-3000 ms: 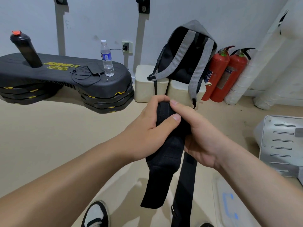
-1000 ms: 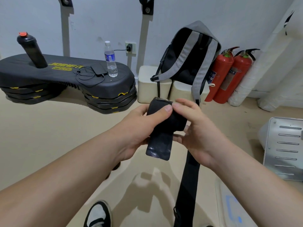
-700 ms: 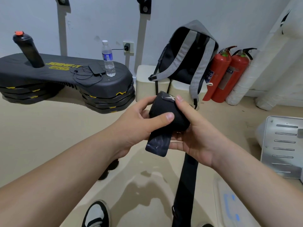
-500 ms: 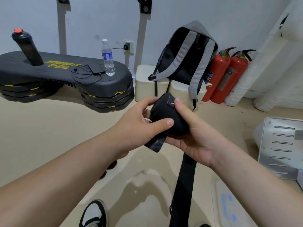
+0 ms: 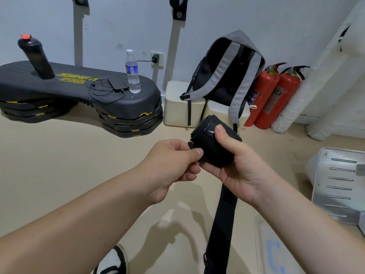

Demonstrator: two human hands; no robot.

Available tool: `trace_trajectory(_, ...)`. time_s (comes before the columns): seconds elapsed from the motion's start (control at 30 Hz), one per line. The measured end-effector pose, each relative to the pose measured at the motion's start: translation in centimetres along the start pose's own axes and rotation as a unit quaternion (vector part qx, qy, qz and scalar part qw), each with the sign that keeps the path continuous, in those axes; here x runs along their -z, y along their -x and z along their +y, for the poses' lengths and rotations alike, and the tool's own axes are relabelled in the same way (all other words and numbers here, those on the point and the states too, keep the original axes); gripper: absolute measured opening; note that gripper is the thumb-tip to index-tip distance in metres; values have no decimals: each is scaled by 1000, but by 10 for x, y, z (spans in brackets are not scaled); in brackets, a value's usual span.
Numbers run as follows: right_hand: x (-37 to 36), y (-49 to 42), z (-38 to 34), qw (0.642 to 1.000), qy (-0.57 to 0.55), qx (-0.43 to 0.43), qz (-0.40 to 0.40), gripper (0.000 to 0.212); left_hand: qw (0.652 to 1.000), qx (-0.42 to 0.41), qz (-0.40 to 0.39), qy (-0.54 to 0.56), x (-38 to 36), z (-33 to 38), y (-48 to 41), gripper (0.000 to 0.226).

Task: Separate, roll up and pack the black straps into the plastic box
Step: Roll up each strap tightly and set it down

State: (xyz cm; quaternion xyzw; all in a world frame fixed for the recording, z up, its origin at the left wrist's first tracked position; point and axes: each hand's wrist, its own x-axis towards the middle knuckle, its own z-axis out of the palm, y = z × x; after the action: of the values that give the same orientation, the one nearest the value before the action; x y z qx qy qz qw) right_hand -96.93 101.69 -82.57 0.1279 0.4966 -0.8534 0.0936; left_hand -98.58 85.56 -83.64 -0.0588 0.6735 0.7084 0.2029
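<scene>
Straps number two by my count: one rolled strap [image 5: 215, 147] near mid-view, and one hanging strap [image 5: 223, 224] dropping toward six o'clock from under my right hand [image 5: 243, 171]. That hand wraps the roll, thumb on top. My left hand [image 5: 169, 167], at nine o'clock of the roll, pinches its loose end. If that pinch slips, I reckon the roll springs open.

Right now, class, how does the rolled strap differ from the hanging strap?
The rolled strap is wound into a bundle; the hanging strap runs flat and straight. The right hand grips the rolled strap while the left hand pinches its end; the hanging strap drops from under that hand. Both are black.
</scene>
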Motion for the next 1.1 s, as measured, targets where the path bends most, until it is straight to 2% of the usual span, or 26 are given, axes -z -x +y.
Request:
trace_trajectory(0.17,2,-4,7,1000,18,17,5,52,997,-50,-9,-59,-11,-6,10,17)
trace_trajectory(0.33,-4,-5,18,1000,-15,14,12,62,996,-82,15,-16,-18,-7,12,20)
trace_trajectory(0.47,-7,0,30,999,-33,-28,25,49,995,-91,20,-39,-15,-7,11,21)
trace_trajectory(0.63,-4,2,31,997,-10,-61,41,40,995,-69,-13,-65,-14,-4,8,20)
trace_trajectory(0.7,-4,3,28,996,-21,-78,37,40,993,-79,-23,-90,-13,-3,9,14)
trace_trajectory(0.8,-3,4,21,995,-30,-87,43,38,988,-89,-38,-119,-10,-2,8,18)
trace_trajectory(0.9,4,0,14,992,-8,-106,67,51,986,-93,-32,-138,-6,-2,7,20)
trace_trajectory(1.03,17,-5,9,986,16,-133,102,70,983,-86,49,-157,3,-3,2,16)
trace_trajectory(1.1,20,-2,7,984,44,-153,86,73,977,-102,59,-176,6,-4,1,34)
